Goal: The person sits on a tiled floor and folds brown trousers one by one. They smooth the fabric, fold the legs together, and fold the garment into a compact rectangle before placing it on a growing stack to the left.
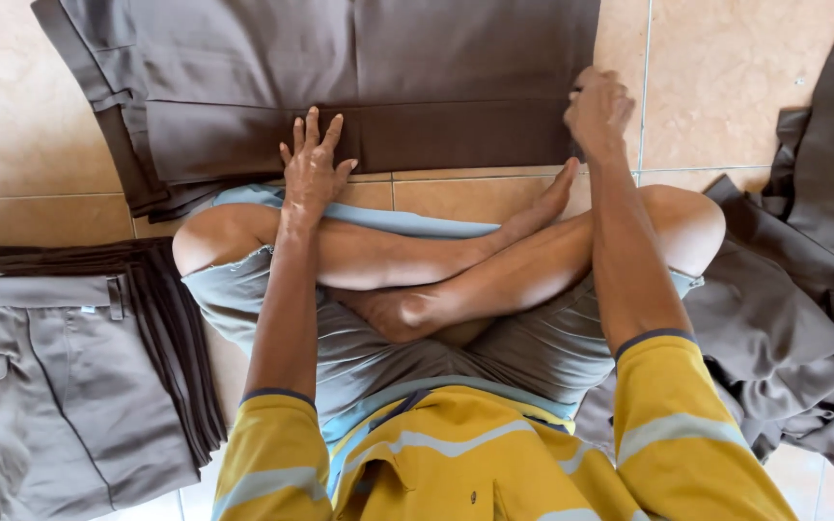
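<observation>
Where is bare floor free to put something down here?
Bare tile lies upper left, between the spread trousers and the folded stack. More tile lies upper right, before the loose heap. Around both hands it is crowded.

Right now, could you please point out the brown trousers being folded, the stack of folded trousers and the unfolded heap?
brown trousers (pixel 417 68): head view, flat upper panel.
stack of folded trousers (pixel 60 386): head view, top pair's seat.
unfolded heap (pixel 803 318): head view, crumpled middle.

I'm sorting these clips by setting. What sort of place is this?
Probably a home or small garment workroom floor. The person sits cross-legged on beige floor tiles, a neat stack of folded brown trousers on one side, a loose heap of brown garments on the other.
</observation>
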